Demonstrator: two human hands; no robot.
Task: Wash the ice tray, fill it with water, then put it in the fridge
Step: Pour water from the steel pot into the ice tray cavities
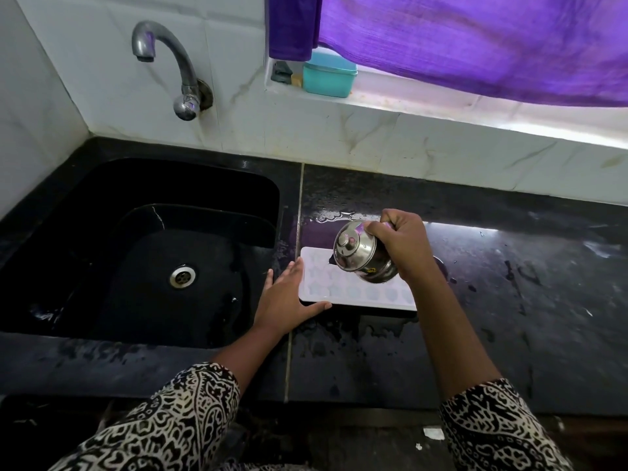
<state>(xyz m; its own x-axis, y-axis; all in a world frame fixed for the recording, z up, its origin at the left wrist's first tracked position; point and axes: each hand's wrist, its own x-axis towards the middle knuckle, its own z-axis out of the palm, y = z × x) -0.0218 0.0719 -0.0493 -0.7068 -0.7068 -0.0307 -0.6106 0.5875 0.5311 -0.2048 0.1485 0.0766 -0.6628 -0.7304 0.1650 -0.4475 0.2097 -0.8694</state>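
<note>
A white ice tray (343,288) with several shaped cells lies flat on the black counter, just right of the sink. My left hand (289,294) rests against its left end with straight fingers and the thumb along its front edge. My right hand (401,244) grips a small steel pot (362,254) and holds it tilted over the tray, its lidded mouth turned to the left. The pot hides the middle of the tray. Whether water is running out of it cannot be told.
A black sink (146,260) with a steel drain (182,275) lies to the left under a curved tap (163,59). The wet black counter (509,300) stretches to the right. A teal box (328,78) stands on the window ledge below a purple curtain (475,39).
</note>
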